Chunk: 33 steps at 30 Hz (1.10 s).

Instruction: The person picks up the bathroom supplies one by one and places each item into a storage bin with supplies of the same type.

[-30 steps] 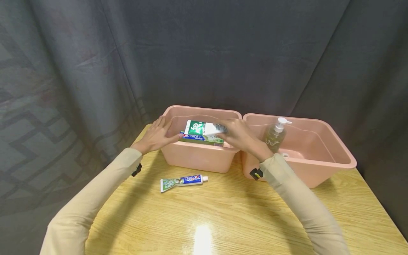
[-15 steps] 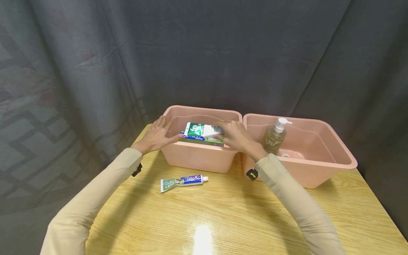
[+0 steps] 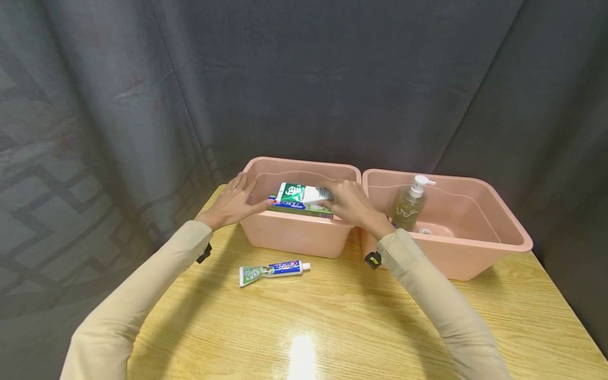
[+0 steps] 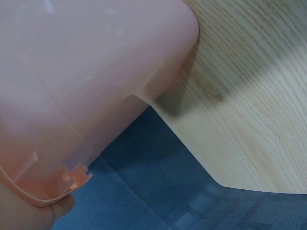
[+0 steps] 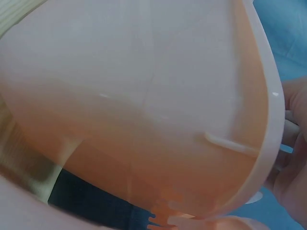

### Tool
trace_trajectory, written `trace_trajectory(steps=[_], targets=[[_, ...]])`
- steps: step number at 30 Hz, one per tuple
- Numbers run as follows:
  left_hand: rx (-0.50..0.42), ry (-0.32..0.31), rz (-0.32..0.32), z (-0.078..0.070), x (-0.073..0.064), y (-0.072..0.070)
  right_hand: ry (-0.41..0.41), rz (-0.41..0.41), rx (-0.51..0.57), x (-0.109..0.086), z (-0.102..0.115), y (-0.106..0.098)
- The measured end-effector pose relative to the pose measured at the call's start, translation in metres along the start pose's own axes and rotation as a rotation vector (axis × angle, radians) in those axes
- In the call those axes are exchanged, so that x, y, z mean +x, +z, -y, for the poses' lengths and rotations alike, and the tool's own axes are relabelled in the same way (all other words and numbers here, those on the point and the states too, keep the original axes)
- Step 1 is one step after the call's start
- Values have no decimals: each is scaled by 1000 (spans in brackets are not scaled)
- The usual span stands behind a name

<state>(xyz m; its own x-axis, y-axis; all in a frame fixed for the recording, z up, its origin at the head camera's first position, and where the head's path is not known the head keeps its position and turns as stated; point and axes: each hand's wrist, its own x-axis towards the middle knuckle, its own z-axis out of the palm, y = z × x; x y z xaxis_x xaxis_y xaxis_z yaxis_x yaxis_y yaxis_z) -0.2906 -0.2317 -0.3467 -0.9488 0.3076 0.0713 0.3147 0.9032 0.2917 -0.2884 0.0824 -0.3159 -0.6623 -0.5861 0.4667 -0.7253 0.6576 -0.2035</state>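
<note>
My right hand [image 3: 352, 202] reaches over the front right rim of the left pink bin [image 3: 294, 235] and grips the white end of a green and white squeeze tube [image 3: 292, 192]. Beneath and in front of that tube lies a blue and green toothpaste box [image 3: 304, 209] inside the bin. My left hand [image 3: 235, 203] rests on the bin's left rim with fingers extended. In the left wrist view, part of this hand [image 4: 29, 213] touches the rim. A toothpaste tube [image 3: 273, 271] lies on the table before the bin. The right wrist view mostly shows the bin's outer wall [image 5: 144, 96].
Next to the left bin stands a second pink bin [image 3: 475, 243], holding a pump bottle [image 3: 408, 207] with a white top and a small white item [image 3: 424, 231]. Both stand on a wooden table [image 3: 332, 316]. A dark grey curtain [image 3: 304, 84] hangs behind.
My right hand has shifted slightly left and down with the green and white tube, which has settled a little lower over the box. The left hand has stayed in place.
</note>
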Motion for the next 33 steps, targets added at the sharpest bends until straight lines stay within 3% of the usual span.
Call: trace_trajectory(steps=[15, 33], targets=[[0, -9, -6, -2, 0, 0, 18, -2, -20, 5, -1, 10], [20, -4, 0, -5, 1, 0, 74, 42, 54, -2, -6, 23]])
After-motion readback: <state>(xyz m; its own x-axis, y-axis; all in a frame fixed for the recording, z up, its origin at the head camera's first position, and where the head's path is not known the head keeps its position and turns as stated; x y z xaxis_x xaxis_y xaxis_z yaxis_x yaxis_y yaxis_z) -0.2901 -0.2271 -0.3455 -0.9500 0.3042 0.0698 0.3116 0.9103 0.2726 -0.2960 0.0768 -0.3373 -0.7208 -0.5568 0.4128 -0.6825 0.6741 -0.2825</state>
